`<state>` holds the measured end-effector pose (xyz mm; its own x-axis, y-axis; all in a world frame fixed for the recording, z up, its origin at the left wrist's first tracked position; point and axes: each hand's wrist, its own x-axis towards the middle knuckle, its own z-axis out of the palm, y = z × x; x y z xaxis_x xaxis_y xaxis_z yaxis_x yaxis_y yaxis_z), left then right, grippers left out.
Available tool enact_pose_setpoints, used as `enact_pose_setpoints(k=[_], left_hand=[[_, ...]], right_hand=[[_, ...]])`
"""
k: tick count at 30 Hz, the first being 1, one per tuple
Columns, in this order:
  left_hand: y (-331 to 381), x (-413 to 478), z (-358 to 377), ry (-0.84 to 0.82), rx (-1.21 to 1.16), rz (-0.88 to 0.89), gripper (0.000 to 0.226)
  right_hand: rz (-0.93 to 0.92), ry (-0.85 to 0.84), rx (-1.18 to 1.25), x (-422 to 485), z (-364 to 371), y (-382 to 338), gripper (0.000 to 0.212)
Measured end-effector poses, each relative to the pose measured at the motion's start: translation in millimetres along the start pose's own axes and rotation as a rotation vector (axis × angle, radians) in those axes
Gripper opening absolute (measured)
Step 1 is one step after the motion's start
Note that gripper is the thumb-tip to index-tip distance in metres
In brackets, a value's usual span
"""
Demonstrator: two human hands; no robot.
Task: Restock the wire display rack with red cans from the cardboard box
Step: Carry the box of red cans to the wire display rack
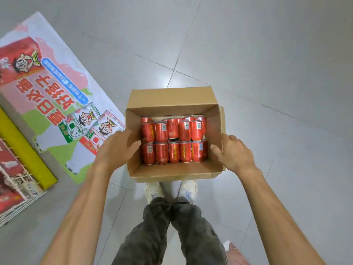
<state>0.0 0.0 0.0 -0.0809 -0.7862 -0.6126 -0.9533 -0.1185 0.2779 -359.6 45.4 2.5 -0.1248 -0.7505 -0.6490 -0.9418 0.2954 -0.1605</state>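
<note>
one rack (15, 178) stands far left. the left hand (116, 148) grips the box (172, 96) by its left wall, thumb inside; the cans (185, 131) sit packed within, by the feet. the right hand (235, 152) curls over the right wall. likely step: bringing the box; next, carry it level toward the rack.

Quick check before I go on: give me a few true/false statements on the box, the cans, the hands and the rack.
1. The cardboard box is open at the top. True.
2. The box is empty. False: red cans fill it in rows.
3. The left hand holds a can. False: it grips the box's left wall.
4. The right hand grips the box's right wall. True.
5. The wire display rack is on the person's right. False: it is on their left.
</note>
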Motion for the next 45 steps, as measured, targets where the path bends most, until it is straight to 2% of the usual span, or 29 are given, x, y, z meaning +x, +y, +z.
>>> enact_pose_setpoints(k=[5,9,11,14,16,19,24,27,32,36,40,43,45], left_hand=[[-43,40,61,0.088,-0.114,-0.191,0.066],[-63,75,100,0.120,-0.485,-0.228,0.060],[-69,88,124,0.204,-0.603,-0.224,0.045],[-82,106,155,0.364,-0.644,-0.233,0.014],[-92,116,164,0.407,-0.645,-0.236,0.022],[-100,123,168,0.435,-0.619,-0.227,0.029],[-91,117,166,0.524,-0.600,-0.211,0.025],[-96,109,163,0.542,-0.590,-0.238,0.037],[-90,88,141,0.566,-0.595,-0.271,0.051],[-75,60,92,0.584,-0.594,-0.269,0.058],[-56,13,20,0.579,-0.594,-0.307,0.052],[-33,-38,-51,0.592,-0.599,-0.313,0.042],[-15,-73,-106,0.590,-0.600,-0.302,0.043]], right_hand=[[0.120,0.105,0.140,48,69,25,0.059],[0.129,0.277,0.456,92,110,37,0.068],[0.126,0.342,0.615,111,126,42,0.056],[0.145,0.373,0.764,133,141,52,0.034],[0.149,0.347,0.859,141,147,61,0.026],[0.135,0.369,0.781,148,152,64,0.021],[0.177,0.419,0.710,144,155,63,0.013],[0.200,0.426,0.760,137,156,65,0.016],[0.216,0.431,0.805,117,143,59,0.021],[0.197,0.419,0.889,84,105,48,0.013],[0.165,0.418,0.929,30,37,32,0.013],[0.156,0.414,0.918,-21,-34,16,0.017],[0.148,0.416,0.917,-57,-87,4,0.019]])
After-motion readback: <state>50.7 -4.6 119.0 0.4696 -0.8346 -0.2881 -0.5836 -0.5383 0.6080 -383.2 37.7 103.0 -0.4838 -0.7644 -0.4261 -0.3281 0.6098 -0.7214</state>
